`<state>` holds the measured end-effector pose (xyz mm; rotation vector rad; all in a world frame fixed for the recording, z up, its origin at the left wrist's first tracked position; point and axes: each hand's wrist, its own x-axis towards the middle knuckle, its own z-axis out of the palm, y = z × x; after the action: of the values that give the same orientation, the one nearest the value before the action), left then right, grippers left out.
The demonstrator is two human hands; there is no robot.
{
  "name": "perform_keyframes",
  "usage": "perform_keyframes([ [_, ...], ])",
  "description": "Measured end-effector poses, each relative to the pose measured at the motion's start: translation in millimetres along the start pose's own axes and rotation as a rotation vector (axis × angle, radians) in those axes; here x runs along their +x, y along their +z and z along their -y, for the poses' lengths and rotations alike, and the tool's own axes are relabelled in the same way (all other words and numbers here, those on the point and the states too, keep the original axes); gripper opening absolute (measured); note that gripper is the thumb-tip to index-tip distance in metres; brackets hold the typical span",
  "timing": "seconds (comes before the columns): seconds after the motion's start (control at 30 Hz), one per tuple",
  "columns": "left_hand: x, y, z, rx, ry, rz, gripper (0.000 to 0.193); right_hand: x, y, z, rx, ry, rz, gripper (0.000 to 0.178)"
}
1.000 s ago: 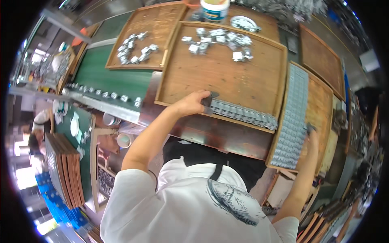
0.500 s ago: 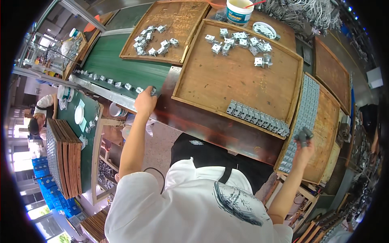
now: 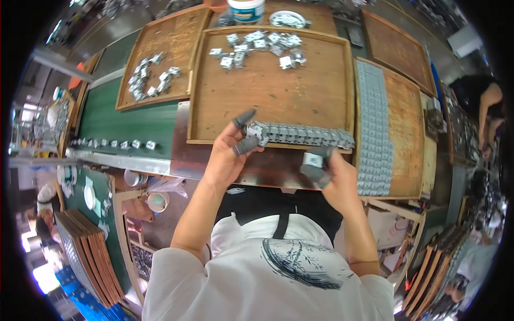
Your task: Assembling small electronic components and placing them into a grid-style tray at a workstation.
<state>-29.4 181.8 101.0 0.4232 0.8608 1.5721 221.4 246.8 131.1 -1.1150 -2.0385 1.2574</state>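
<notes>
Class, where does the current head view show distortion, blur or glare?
Head view: fisheye distortion stretches things toward black corners; same view, the part in the right hand looks soft, perhaps from motion; same view, the metal ledge carries reflections, a lower-left patch is blown out.

Hands of the wearer: two, left hand (image 3: 224, 156) and right hand (image 3: 341, 176). Dark finger covers (image 3: 246, 146) on the left hand: two visible. Metal part (image 3: 312, 160) in the right hand: at least one. Wooden trays (image 3: 273, 96): at least four. Front row (image 3: 300, 134): about a dozen parts. Loose parts (image 3: 260, 44) behind it: roughly fifteen. Parts on the green belt (image 3: 128, 109): at least six. White bucket (image 3: 247, 13) at the back: one. White dishes (image 3: 90, 197): two. Other people (image 3: 476, 91): three, partly visible
</notes>
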Motion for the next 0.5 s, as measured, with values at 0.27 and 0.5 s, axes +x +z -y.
perform_keyframes([
  [0.27,-8,39,28,0.253,0.017,0.179,0.039,3,-11,6,-0.282,-0.319,-0.103,0.029],
  [0.5,-16,58,38,0.207,-0.143,0.182,0.037,-3,-10,1,-0.339,-0.317,-0.150,0.029],
])
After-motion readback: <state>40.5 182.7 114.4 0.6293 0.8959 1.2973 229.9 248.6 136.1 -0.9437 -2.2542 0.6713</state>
